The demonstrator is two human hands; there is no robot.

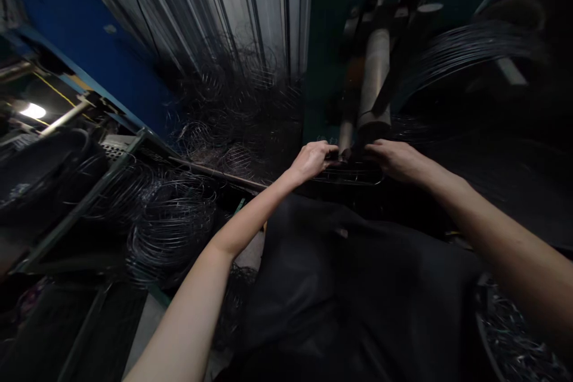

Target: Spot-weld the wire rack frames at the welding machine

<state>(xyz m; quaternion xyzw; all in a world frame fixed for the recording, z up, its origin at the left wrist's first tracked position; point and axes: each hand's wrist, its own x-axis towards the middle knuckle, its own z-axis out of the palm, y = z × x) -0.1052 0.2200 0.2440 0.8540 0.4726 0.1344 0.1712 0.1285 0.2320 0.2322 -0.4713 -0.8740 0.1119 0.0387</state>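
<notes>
At a dimly lit green machine, a worker in dark clothing (313, 274) leans in with both bare hands on either side of an upright metal cylinder (376, 65). A thin wire frame (358, 182), one rounded corner showing, lies low between the hands, just below the cylinder's dark lower end. The left hand (313, 158) has its fingers curled inward beside the machine's tip; the right hand's (396, 158) fingertips vanish into shadow. Whether either set grips the wire cannot be told. Good work here likely means steadying the wire from both sides, keeping it level and square to the tip, and holding fingers well clear of any closing parts. Looped wire (172, 227) is heaped at left.
</notes>
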